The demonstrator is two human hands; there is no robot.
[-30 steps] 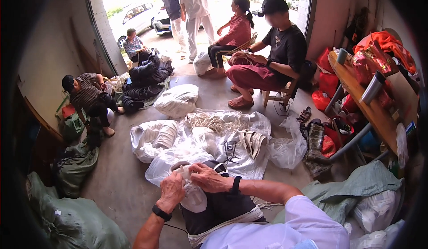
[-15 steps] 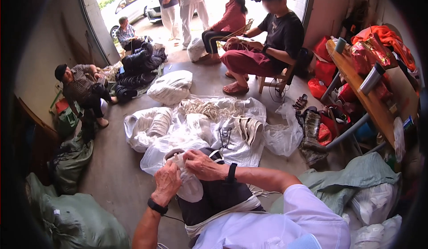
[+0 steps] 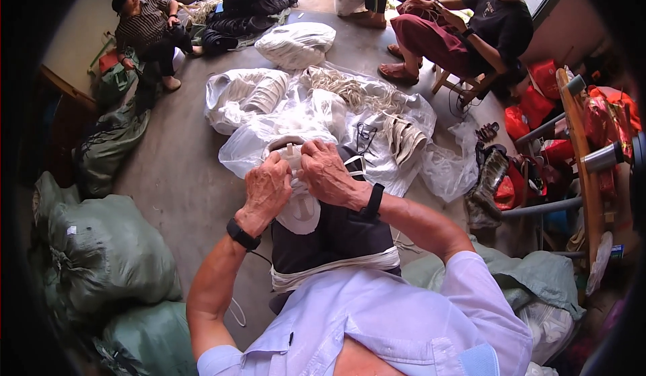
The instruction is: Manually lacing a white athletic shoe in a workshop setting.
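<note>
On my dark-trousered lap lies a white shoe [image 3: 299,216], its rounded toe towards me and its opening away. My left hand [image 3: 266,193] is closed in a pinch at the shoe's left side, by the lacing area. Across from it, my right hand [image 3: 331,172] pinches the other side near the tongue. The fingertips of both hands almost meet; whether they also grip a lace is too small to see. A bundle of white laces [image 3: 336,268] lies across my thighs. White strands also show beside my right hand.
Ahead, plastic sheeting [image 3: 245,140] holds stacked white shoe parts [image 3: 266,93], loose laces [image 3: 336,87] and beige pieces [image 3: 404,137]. Green sacks [image 3: 114,248] stand left, another sack [image 3: 531,268] right. A wooden board [image 3: 582,167] leans at right. Seated people [image 3: 501,26] work beyond.
The view has tipped downward, so the doorway has mostly left the top and more of my shirt shows. Both hands stay pinched on the shoe, with the right shifted slightly over it.
</note>
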